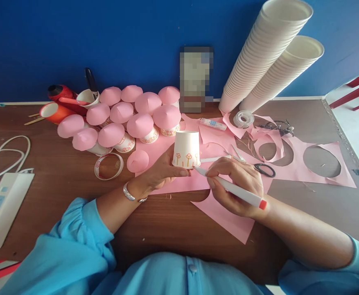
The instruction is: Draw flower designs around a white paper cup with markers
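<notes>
My left hand (163, 170) grips a white paper cup (186, 143), held upside down with its wide rim at the bottom. Orange-red flowers on stems are drawn in a row just above that rim. Between the fingers of my right hand (239, 184) is a white marker (240, 192) with a red end. Its tip points at the cup's lower edge, at or very near the surface. Scissors (263, 169) with dark handles lie partly hidden behind my right hand. Pink paper (173, 186) spreads beneath both hands.
Several decorated cups with pink cone tops (147, 102) stand at the back left. Two tall cup stacks (268, 53) lean on the blue wall. A tape roll (243, 119), a glue stick (213, 123), a cut cup ring (108, 166) and a power strip (9, 209) lie around.
</notes>
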Demonstrator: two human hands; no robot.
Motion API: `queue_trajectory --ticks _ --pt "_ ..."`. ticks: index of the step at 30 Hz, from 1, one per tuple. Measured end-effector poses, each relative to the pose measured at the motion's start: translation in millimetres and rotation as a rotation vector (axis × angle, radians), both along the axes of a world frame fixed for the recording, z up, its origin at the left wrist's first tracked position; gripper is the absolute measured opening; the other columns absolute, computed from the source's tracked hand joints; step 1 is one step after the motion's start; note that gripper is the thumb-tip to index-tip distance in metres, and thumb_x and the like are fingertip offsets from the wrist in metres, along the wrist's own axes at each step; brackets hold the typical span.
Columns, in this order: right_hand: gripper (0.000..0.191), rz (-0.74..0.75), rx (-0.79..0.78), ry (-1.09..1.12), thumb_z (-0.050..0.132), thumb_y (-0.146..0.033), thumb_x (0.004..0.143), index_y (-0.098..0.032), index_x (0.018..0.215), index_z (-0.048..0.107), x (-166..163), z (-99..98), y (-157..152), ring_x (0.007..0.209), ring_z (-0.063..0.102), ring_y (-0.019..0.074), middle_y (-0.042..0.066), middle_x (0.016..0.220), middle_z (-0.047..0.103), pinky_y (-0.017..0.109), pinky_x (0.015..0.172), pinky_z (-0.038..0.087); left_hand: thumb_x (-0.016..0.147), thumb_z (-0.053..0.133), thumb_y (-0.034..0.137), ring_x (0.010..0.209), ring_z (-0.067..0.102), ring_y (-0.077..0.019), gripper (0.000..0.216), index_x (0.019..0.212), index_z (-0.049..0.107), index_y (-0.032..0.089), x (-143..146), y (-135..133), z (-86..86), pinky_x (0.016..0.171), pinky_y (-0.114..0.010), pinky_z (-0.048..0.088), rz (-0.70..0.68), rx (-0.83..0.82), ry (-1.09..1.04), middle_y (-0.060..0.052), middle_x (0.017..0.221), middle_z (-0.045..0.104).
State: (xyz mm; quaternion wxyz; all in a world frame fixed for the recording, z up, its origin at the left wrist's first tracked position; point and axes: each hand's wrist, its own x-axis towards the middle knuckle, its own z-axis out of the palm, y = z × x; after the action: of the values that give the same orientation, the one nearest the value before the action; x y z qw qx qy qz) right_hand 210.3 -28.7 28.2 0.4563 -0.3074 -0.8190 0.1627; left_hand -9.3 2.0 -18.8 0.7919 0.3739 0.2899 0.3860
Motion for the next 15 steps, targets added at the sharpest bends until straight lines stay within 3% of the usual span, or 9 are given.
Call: queue_trajectory --ticks 8,15 --pt "0.019 -0.019 -0.013 0.057 0.06 -0.007 0.093 -0.023 0.102 0.062 4.3 1.9 -0.8 0.063 0.068 0.0162 0.0 0.075 0.068 0.029 0.053 0.054 0.072 0.095 0.035 0.072 0.062 -0.0132 0.038 0.099 0.073 0.019 2.5 3.1 7.3 0.065 -0.026 0.052 0.008 0.034 -0.02 -0.002 0.084 0.07" --pt "0.021 -0.054 0.031 0.081 0.063 -0.007 0.09 -0.022 0.103 0.066 5.5 -0.5 1.5 0.065 0.07 0.0178 0.002 0.08 0.071 0.031 0.055 0.056 0.081 0.089 0.035 0.107 0.074 -0.0228 0.042 0.121 0.077 0.024 -2.6 2.7 -2.7 0.095 -0.035 0.061 -0.015 -0.042 -0.086 -0.007 0.117 0.079"
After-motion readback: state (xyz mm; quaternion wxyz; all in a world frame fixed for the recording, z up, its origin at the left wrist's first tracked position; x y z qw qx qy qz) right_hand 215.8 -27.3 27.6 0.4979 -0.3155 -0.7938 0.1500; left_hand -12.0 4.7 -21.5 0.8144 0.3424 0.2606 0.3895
